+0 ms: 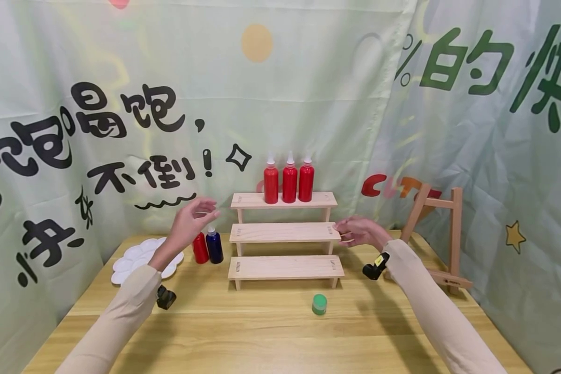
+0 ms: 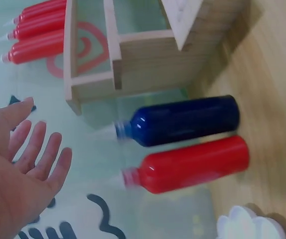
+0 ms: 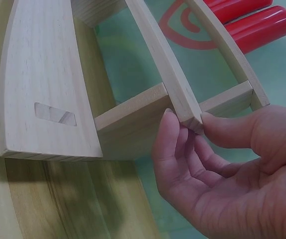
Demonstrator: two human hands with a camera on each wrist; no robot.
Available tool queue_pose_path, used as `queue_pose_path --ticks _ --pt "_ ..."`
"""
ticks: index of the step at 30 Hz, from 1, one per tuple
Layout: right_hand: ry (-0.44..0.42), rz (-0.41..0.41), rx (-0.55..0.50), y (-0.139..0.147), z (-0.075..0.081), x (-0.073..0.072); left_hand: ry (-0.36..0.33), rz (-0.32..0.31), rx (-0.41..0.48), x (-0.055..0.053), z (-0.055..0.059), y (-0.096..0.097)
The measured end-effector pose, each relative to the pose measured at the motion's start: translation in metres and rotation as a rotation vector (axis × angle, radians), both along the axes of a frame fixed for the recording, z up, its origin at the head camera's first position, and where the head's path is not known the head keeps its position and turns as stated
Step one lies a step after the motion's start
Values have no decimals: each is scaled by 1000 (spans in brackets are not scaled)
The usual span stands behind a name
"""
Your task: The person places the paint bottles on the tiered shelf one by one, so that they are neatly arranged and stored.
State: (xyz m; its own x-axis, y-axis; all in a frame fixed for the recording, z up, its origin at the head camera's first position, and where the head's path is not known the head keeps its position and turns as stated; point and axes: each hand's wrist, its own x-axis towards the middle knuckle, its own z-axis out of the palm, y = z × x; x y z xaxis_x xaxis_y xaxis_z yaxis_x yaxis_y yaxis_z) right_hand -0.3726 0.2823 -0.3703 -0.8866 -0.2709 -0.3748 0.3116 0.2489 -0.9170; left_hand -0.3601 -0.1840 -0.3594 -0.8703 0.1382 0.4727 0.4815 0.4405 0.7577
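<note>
A three-tier wooden shelf [image 1: 286,267] stands on the table, with three red bottles [image 1: 289,183] with white nozzle tips upright on its top tier. My right hand [image 1: 361,231] pinches the right end of the middle tier [image 3: 169,74] between thumb and fingers. My left hand [image 1: 192,221] is raised left of the shelf, its fingers loosely spread and holding nothing. Below and beside it stand a blue bottle [image 2: 188,119] and a red bottle [image 2: 198,164], side by side on the table. In the left wrist view, the hand [image 2: 26,174] is apart from both bottles.
A white scalloped palette [image 1: 132,261] lies at the back left, partly behind the left forearm. A small green-lidded jar [image 1: 319,304] sits in front of the shelf. At the right stands a wooden easel [image 1: 455,234]. Printed cloth [image 1: 308,62] hangs behind the table.
</note>
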Motion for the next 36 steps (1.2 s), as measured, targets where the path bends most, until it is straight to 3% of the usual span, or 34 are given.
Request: queue_pose_path --ticks 9,18,28,36 --pt "-9 16 8 0 1 -1 -42 117 116 3 -23 -21" --pt "-24 13 -6 1 2 -1 -86 102 83 0 -47 -39" --pt "-25 5 -18 2 -2 -1 -202 117 -11 -1 -71 -55" --pt "-9 8 -28 2 -2 -1 -283 93 -39 -1 -81 -56"
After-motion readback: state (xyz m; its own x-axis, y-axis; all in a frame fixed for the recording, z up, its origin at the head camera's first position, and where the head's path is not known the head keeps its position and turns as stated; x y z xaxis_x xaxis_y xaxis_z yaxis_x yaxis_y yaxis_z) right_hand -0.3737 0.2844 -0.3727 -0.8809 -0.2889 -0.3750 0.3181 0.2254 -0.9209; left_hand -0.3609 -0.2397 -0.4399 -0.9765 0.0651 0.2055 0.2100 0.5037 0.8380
